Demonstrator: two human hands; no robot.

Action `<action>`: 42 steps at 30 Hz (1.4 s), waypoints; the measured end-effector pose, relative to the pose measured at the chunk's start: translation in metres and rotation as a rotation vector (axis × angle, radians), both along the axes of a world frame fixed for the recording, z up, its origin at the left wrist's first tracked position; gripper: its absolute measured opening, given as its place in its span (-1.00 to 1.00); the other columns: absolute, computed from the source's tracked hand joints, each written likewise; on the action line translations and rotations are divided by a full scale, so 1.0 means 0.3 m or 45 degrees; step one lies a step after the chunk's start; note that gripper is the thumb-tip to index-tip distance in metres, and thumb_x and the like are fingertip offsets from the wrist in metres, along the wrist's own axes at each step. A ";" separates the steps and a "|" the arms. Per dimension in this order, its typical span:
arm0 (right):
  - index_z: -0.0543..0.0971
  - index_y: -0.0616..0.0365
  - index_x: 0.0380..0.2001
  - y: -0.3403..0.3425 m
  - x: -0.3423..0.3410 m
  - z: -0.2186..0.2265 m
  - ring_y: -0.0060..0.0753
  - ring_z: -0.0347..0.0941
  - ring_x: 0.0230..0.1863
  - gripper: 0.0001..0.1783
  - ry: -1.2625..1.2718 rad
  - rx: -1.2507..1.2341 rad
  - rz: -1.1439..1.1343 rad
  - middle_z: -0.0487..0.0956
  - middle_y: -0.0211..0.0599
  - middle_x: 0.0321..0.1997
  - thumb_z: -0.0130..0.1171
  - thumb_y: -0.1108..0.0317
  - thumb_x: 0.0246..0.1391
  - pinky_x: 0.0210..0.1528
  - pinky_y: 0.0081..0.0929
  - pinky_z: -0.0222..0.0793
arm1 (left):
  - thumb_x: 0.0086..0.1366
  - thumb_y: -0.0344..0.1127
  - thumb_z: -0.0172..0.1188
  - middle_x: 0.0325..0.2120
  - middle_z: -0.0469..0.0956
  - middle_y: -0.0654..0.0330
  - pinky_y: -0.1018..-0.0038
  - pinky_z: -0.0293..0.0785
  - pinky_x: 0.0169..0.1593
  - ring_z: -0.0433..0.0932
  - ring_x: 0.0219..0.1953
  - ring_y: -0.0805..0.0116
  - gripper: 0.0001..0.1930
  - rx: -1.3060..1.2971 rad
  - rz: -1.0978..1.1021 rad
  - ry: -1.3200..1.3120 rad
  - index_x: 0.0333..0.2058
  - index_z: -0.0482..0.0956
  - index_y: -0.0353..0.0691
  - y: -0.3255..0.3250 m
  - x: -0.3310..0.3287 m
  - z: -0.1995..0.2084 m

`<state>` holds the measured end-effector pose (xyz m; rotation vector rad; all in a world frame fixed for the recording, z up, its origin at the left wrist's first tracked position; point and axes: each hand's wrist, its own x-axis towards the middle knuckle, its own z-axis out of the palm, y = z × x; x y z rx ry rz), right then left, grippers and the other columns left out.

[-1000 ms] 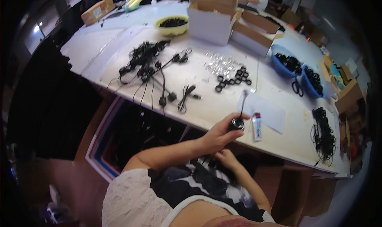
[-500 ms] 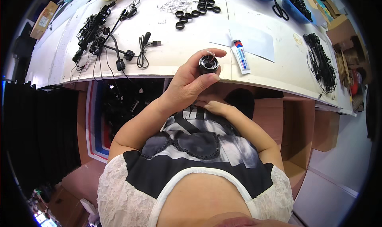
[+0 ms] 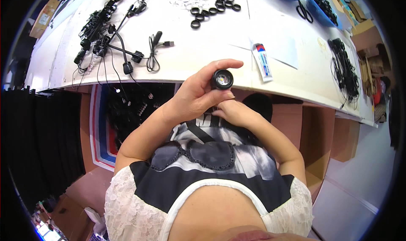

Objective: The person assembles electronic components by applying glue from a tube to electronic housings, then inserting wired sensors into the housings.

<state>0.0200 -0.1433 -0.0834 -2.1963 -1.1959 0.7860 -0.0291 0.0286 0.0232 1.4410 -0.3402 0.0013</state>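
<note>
White tabletop (image 3: 194, 63); left hand (image 3: 191, 89) (half-curled) holds round black piece (image 3: 223, 79).

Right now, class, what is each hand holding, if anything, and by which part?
The left hand holds a black round piece with a shiny centre, gripped by its outer side. Whether the right hand holds anything cannot be told.

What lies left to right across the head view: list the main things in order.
Brown cardboard box, tangled black cable heap, small coiled black USB cable, round black shiny-centred piece in the left hand, white tube with red-and-blue end, black-handled scissors, long bundle of black cords.
</note>
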 end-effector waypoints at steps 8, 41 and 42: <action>0.56 0.17 -0.33 0.227 0.375 0.408 -0.30 0.48 -0.46 -0.82 -0.629 0.472 -0.165 0.55 -0.18 -0.44 0.10 0.33 0.00 -0.37 -0.47 0.36 | 0.19 -0.09 0.13 -0.56 0.35 0.22 0.60 0.25 -0.42 0.28 -0.55 0.54 -0.51 -0.346 0.181 -0.117 -0.08 0.24 -0.34 0.078 -0.059 -0.054; 0.59 0.03 -0.44 0.269 0.407 0.217 -0.34 0.41 -0.31 -0.76 -0.858 0.318 -0.085 0.53 -0.41 -0.44 0.20 0.12 -0.12 -0.23 -0.41 0.25 | 0.26 0.11 -0.08 -0.60 0.26 0.37 0.71 0.06 -0.42 0.15 -0.53 0.62 -0.37 -0.296 0.304 -0.028 0.03 0.25 -0.41 0.119 -0.009 -0.160; 0.59 0.03 -0.44 0.267 0.410 0.215 -0.34 0.41 -0.31 -0.76 -0.855 0.320 -0.078 0.53 -0.41 -0.44 0.20 0.12 -0.12 -0.23 -0.41 0.25 | 0.33 -0.08 -0.11 -0.52 0.23 0.39 0.69 0.15 -0.29 0.16 -0.47 0.60 -0.54 -0.320 0.233 -0.020 0.01 0.30 -0.37 0.127 -0.013 -0.162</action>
